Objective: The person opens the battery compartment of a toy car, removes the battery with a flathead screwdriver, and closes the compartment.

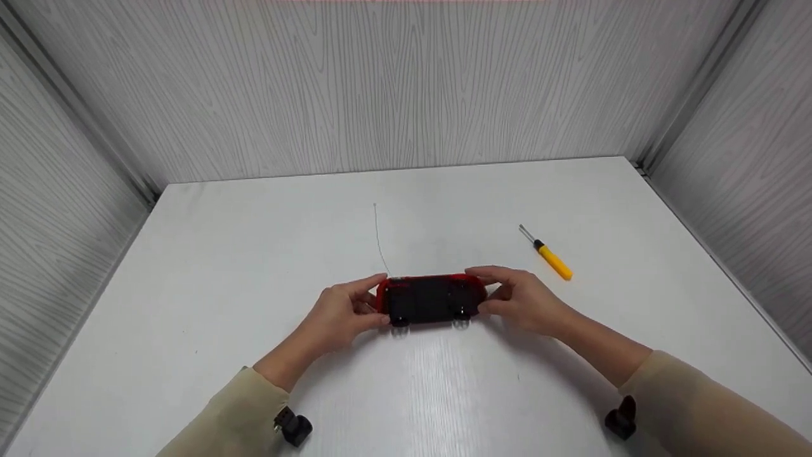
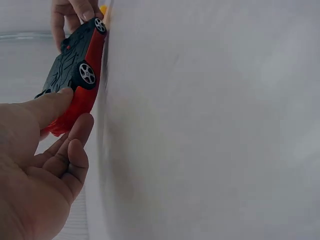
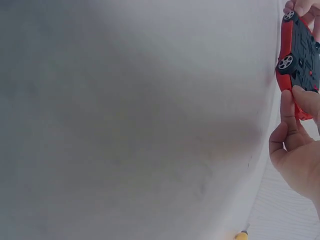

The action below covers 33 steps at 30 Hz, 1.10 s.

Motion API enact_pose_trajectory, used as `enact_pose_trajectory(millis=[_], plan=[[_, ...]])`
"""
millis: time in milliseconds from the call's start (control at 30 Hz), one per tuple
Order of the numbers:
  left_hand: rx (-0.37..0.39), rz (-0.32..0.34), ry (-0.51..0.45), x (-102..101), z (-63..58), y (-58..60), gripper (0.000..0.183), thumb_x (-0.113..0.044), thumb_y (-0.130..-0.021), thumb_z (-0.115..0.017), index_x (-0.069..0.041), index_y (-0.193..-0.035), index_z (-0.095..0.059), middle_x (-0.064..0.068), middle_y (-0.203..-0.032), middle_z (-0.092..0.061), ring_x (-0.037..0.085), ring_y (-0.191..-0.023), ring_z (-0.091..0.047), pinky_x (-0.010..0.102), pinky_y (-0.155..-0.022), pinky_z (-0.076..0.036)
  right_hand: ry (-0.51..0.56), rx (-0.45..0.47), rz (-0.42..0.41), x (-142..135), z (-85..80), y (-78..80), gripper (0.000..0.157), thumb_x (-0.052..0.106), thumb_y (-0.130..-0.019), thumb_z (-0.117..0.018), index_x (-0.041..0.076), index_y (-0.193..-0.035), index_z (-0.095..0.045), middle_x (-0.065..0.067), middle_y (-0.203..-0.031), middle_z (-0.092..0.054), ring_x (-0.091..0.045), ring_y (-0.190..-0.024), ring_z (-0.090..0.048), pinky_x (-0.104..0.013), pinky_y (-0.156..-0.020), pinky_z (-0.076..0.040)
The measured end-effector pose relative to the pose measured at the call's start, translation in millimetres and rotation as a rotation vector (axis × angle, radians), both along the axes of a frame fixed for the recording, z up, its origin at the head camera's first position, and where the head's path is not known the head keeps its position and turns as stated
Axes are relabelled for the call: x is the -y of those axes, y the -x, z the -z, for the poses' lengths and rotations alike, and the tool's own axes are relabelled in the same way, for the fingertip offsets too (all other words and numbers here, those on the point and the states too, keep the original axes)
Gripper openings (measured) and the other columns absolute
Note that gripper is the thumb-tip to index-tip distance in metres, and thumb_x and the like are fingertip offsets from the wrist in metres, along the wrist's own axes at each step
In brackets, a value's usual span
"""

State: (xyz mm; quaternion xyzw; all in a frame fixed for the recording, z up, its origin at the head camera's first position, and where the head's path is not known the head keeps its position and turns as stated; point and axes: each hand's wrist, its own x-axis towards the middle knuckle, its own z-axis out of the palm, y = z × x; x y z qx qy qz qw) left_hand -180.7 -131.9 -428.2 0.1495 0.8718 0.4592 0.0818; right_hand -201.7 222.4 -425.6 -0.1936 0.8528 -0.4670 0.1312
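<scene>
A red toy car (image 1: pixel 431 301) is tipped up on its side, its black underside turned toward me and its wheels showing. My left hand (image 1: pixel 342 314) pinches one end between thumb and fingers, and my right hand (image 1: pixel 526 301) pinches the other end. In the left wrist view, silver-spoked wheels stand out along the red side of the car (image 2: pixel 91 55). The right wrist view shows the same black base and red body of the car (image 3: pixel 302 55). From the car's far left corner a thin wire (image 1: pixel 379 241) runs toward the back of the table.
Right of the car and farther back lies a screwdriver (image 1: pixel 553 261) with a yellow handle and metal shaft. The white table (image 1: pixel 266 228) meets a wood-grained panel (image 1: pixel 406 89) behind, with similar panels at the left and right.
</scene>
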Motion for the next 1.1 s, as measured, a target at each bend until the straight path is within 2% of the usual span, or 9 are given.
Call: enact_pose_trajectory(millis=[133, 300, 600, 733, 933, 1100], plan=[[-0.015, 0.002, 0.031, -0.2, 0.0, 0.9, 0.073, -0.009, -0.09, -0.086, -0.013, -0.156, -0.056, 0.001, -0.104, -0.076, 0.015, -0.089, -0.067, 0.034, -0.083, -0.054, 0.013, 0.012, 0.006, -0.4, 2.0, 0.9, 0.062, 0.004, -0.095, -0.075, 0.019, -0.154, -0.058, -0.011, -0.144, -0.063, -0.023, -0.092, -0.074, -0.023, -0.072, -0.052], [-0.023, -0.008, 0.052, 0.3, -0.5, 2.6, 0.072, -0.01, -0.09, -0.086, -0.013, -0.155, -0.056, 0.001, -0.105, -0.076, 0.014, -0.089, -0.067, 0.035, -0.082, -0.055, 0.002, 0.006, 0.016, 0.3, 2.4, 2.0, 0.062, 0.006, -0.096, -0.075, 0.018, -0.155, -0.058, -0.013, -0.14, -0.064, -0.023, -0.093, -0.074, -0.024, -0.073, -0.053], [0.021, 0.011, 0.077, -0.1, -3.0, 5.6, 0.079, -0.015, -0.088, -0.089, -0.011, -0.158, -0.052, 0.002, -0.105, -0.074, 0.015, -0.093, -0.068, 0.038, -0.088, -0.057, -0.032, 0.013, 0.034, 0.4, 1.4, 5.6, 0.06, 0.012, -0.1, -0.073, 0.019, -0.157, -0.055, -0.016, -0.141, -0.064, -0.023, -0.1, -0.073, -0.025, -0.075, -0.055], [0.017, -0.005, 0.096, 0.4, -3.1, 5.4, 0.078, -0.017, -0.087, -0.09, -0.01, -0.156, -0.055, 0.001, -0.106, -0.072, 0.016, -0.095, -0.067, 0.038, -0.087, -0.055, -0.014, 0.016, 0.046, 0.4, 1.2, 6.4, 0.059, 0.012, -0.1, -0.073, 0.018, -0.156, -0.056, -0.017, -0.141, -0.064, -0.025, -0.1, -0.074, -0.025, -0.075, -0.055], [-0.024, -0.027, 0.148, -1.0, -4.5, 4.5, 0.078, -0.02, -0.084, -0.092, -0.01, -0.153, -0.058, 0.003, -0.116, -0.066, 0.02, -0.101, -0.065, 0.039, -0.089, -0.054, 0.005, 0.012, 0.057, 1.8, 0.2, 7.0, 0.057, 0.012, -0.101, -0.072, 0.017, -0.156, -0.056, -0.016, -0.14, -0.065, -0.024, -0.099, -0.074, -0.025, -0.08, -0.058], [-0.041, -0.029, 0.141, -2.2, -4.3, 4.8, 0.077, -0.02, -0.085, -0.092, -0.006, -0.152, -0.058, 0.004, -0.128, -0.063, 0.02, -0.104, -0.063, 0.04, -0.093, -0.053, 0.031, 0.023, 0.064, 3.0, 0.7, 8.5, 0.056, 0.01, -0.101, -0.07, 0.015, -0.155, -0.056, -0.016, -0.139, -0.066, -0.024, -0.097, -0.075, -0.029, -0.083, -0.06]])
